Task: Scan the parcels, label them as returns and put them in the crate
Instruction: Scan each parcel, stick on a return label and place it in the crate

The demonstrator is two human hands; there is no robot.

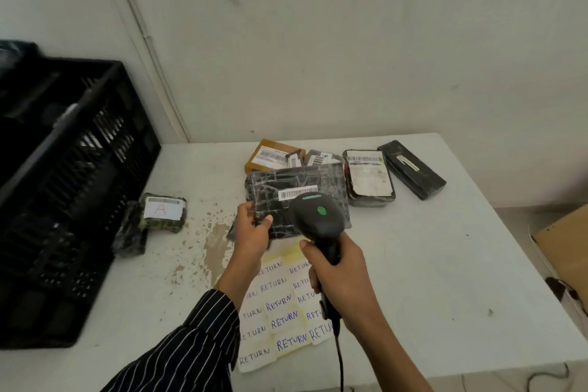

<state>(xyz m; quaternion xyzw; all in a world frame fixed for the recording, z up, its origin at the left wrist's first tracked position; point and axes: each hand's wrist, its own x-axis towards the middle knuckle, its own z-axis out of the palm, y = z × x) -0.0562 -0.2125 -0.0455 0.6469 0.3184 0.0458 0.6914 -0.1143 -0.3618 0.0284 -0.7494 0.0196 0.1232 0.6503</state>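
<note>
My left hand (pixel 253 229) grips the lower left corner of a flat black parcel (pixel 286 183) wrapped in clear tape, lifted above the table with its white barcode strip facing up. My right hand (pixel 342 277) holds a black barcode scanner (pixel 318 216) by its handle, its head with a green light just below the barcode. A sheet of handwritten RETURN labels (pixel 280 318) lies on the table under both hands. The black crate (pixel 63 188) stands at the left.
Several more parcels lie at the back of the white table (pixel 445 264): a brown box (pixel 270 154), a black one with a white label (pixel 369 178) and a long black one (pixel 412 169). A parcel marked A (pixel 164 212) sits by the crate. A cardboard box (pixel 566 245) stands off the right edge.
</note>
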